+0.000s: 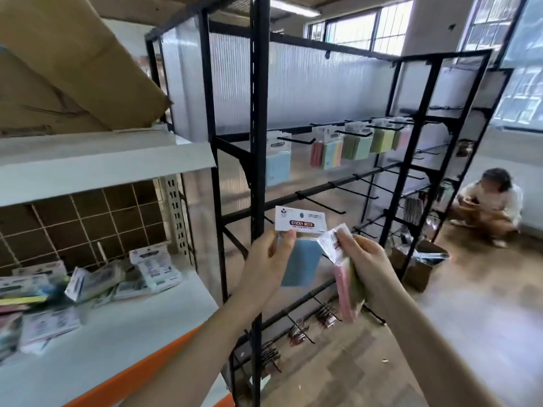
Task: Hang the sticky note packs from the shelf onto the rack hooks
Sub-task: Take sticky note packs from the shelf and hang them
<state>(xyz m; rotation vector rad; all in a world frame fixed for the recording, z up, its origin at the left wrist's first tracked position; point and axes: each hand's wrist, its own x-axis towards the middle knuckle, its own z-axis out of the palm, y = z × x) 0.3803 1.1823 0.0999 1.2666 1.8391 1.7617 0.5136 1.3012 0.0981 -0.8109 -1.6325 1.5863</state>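
Left hand (269, 257) pinches a blue sticky note pack (299, 245) just under its white header card, thumb on front — held upright before the black rack (258, 113). Right hand (367, 265) grips a pink-and-green pack (346, 292), fingers curled round it, tilted, beside the blue one. More packs lie heaped on the white shelf (123, 333) at left; several packs (352, 145) already hang on upper rack hooks (296, 141). A person (490, 201) crouches far right.
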